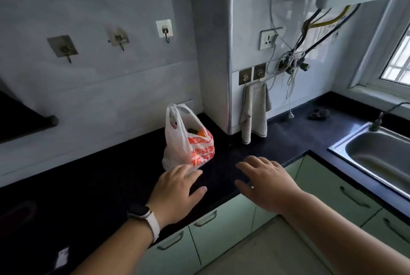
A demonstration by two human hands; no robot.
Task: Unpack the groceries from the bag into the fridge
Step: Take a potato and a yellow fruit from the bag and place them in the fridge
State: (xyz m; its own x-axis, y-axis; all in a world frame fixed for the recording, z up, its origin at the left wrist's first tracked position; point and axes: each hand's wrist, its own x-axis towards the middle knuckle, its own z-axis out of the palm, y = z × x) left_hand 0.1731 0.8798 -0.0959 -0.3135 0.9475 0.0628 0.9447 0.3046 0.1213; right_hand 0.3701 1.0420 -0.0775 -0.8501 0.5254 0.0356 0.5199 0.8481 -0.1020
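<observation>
Head view: plastic grocery bag (pixel 188 141) stood upright just beyond left hand (pixel 177 190) fingertips; right hand (pixel 268 183) farther; both hands spread, empty.

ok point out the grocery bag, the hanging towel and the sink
plastic grocery bag (pixel 188 146): head view, middle of its printed front
hanging towel (pixel 254 115): head view, middle of the cloth
steel sink (pixel 381 159): head view, bare floor of the basin
</observation>
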